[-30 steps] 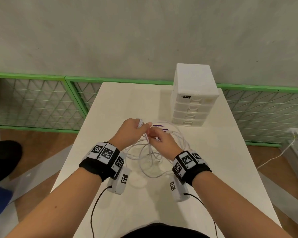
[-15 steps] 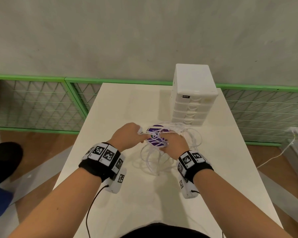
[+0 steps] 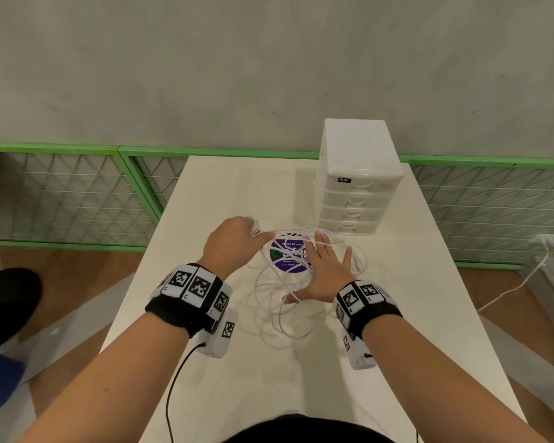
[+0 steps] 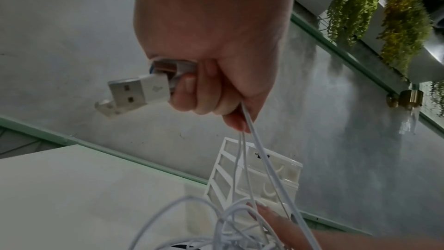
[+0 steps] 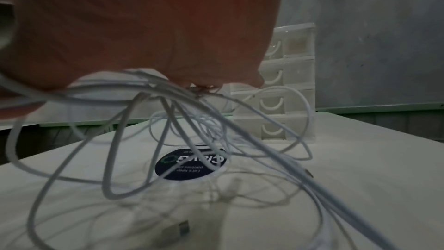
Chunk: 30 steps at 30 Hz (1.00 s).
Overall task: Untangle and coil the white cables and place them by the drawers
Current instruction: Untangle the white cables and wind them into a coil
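A: Where's the tangle rn?

B: White cables (image 3: 296,282) sit mid-frame in the head view, a loose knot of loops on the surface (image 3: 221,193), partly over a round purple sticker (image 3: 285,255), just in front of the white drawer unit (image 3: 357,177), which stands upper right of centre.

A: Hands?

B: Left hand (image 3: 232,239) is fisted round a bunch of strands. In the left wrist view a USB-A plug (image 4: 139,91) sticks out past the curled fingers (image 4: 192,90), w/ a second plug behind it, and strands run down from the fist to the pile. Right hand (image 3: 325,271) is spread flat, fingers straight, lying in the loops w/ a few strands crossing over its fingers. It's gripping nothing that I can see.

A: So how to do this bit well?

B: My read: keep the plug ends pinned in the left fist as the anchor. Use the flat right hand as a comb and spread the loops apart, don't yank. Pulling hard prob tightens the knot.

A: Risks?

B: Strands look thin and springy, so loops may hop back over each other. Another plug (image 5: 179,230) lies loose at the bottom of the right wrist view; I'd feed that end back through rather than drag it. Also mind the drawer unit, the far loops lie just beside its base.
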{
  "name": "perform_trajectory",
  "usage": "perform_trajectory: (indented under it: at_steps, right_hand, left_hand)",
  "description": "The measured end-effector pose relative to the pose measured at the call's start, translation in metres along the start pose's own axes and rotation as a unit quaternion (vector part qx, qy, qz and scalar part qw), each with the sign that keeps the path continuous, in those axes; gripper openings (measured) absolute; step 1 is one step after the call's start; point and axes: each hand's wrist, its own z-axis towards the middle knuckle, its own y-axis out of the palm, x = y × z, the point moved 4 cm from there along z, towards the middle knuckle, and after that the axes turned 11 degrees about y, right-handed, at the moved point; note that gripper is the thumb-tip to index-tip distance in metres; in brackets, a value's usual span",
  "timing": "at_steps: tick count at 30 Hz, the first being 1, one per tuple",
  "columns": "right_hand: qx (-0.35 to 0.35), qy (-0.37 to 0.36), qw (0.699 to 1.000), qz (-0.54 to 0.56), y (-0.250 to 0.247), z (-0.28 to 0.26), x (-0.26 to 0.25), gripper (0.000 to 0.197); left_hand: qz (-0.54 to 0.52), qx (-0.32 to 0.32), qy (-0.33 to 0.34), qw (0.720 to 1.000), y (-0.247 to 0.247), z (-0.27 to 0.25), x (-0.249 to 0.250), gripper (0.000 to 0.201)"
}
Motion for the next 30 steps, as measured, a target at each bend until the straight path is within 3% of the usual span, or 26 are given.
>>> perform_trajectory:
  at_steps: [2,5,9,11,13,16,19,22,24,27,30]
  right_hand:
    - [-0.003,-0.001,1.0,0.015,-0.006,-0.001,-0.004,0.128]
    - [0.057,-0.029,0.994,0.092,-0.021,-0.004,-0.016,0.09]
    - [0.192,-0.171,0.945,0.201,-0.028,-0.018,-0.043,0.045]
    - [0.176,-0.173,0.932,0.266,-0.026,-0.023,-0.049,0.028]
    - [0.115,-0.154,0.94,0.281,-0.018,-0.021,-0.049,0.02]
    - [0.035,-0.123,0.978,0.166,-0.002,-0.012,-0.049,0.028]
    - [-0.015,-0.062,0.994,0.089,0.003,-0.004,-0.044,0.059]
    - [0.007,-0.053,0.996,0.073,-0.002,0.0,-0.038,0.1]
    - [0.041,-0.053,0.996,0.065,-0.004,0.002,-0.032,0.114]
    - [0.041,-0.056,0.994,0.082,-0.005,0.003,-0.024,0.113]
    - [0.012,-0.083,0.978,0.192,-0.006,-0.001,-0.024,0.098]
  left_hand:
    - [-0.018,0.001,-0.003,1.0,0.0,0.001,-0.002,0.05]
    - [-0.034,-0.007,0.008,0.999,0.0,0.002,0.004,0.055]
    - [-0.061,-0.006,0.03,0.998,-0.001,0.0,0.018,0.056]
    - [-0.086,-0.005,0.033,0.996,-0.001,-0.001,0.022,0.053]
    - [-0.119,-0.007,0.041,0.992,-0.002,-0.003,0.027,0.053]
    - [-0.145,-0.012,0.05,0.988,-0.005,-0.007,0.034,0.049]
    - [-0.127,-0.007,0.051,0.991,-0.009,-0.006,0.035,0.05]
    - [-0.129,0.009,0.062,0.99,-0.012,-0.004,0.036,0.053]
    - [-0.125,0.022,0.069,0.989,-0.015,-0.003,0.038,0.056]
    - [-0.095,0.025,0.064,0.993,-0.016,-0.001,0.035,0.056]
    - [-0.036,0.008,0.047,0.998,-0.013,-0.001,0.033,0.053]
